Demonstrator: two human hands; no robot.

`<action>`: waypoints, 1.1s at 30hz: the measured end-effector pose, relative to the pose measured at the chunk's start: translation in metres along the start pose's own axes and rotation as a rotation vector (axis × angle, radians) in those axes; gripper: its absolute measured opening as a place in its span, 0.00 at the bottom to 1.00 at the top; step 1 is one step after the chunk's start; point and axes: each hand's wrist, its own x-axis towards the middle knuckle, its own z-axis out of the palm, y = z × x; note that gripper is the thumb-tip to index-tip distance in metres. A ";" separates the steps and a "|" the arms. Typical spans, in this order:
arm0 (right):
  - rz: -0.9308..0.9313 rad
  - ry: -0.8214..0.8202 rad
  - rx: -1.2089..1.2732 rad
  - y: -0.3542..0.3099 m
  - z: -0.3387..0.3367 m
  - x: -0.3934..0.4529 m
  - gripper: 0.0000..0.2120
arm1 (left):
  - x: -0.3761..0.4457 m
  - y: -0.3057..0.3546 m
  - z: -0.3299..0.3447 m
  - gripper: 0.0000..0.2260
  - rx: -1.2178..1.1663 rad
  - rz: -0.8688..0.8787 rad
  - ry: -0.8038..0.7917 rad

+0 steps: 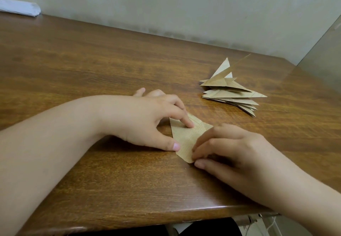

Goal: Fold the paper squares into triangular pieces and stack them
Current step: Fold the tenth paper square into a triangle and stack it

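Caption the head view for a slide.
Both hands press a brown paper piece flat beside a stack of folded triangles.

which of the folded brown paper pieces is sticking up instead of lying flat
The top piece of the stack at the table's far right. Its pointed flaps stand up, while the pieces under it lie flat, as does the piece under the hands.

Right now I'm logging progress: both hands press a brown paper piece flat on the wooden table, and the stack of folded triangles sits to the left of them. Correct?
Not quite. In the head view the stack of folded triangles sits to the right of the hands, farther back. The left hand and right hand do press the brown paper piece on the wooden table.
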 end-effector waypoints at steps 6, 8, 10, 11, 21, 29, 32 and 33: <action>0.466 0.053 0.316 -0.007 0.002 0.009 0.10 | 0.000 0.002 0.000 0.22 -0.005 -0.030 -0.031; 0.538 0.045 0.304 -0.009 0.003 0.014 0.10 | -0.001 0.002 -0.001 0.22 -0.008 -0.032 -0.039; 0.574 0.054 0.283 -0.010 0.004 0.017 0.10 | -0.001 0.002 -0.002 0.21 -0.010 -0.031 -0.044; 0.586 0.059 0.272 -0.010 0.004 0.018 0.10 | -0.001 0.002 -0.003 0.22 -0.013 -0.031 -0.048; 0.534 0.121 0.233 -0.006 0.012 0.015 0.11 | -0.001 0.016 0.004 0.23 -0.022 -0.102 -0.022; 0.516 0.141 0.245 -0.002 0.013 0.012 0.08 | 0.000 0.018 0.006 0.23 -0.005 -0.122 -0.014; 0.513 0.154 0.233 -0.002 0.014 0.012 0.08 | -0.001 0.019 0.007 0.24 -0.004 -0.128 0.000; 0.511 0.157 0.233 -0.002 0.014 0.013 0.08 | -0.001 0.020 0.008 0.24 -0.002 -0.128 0.008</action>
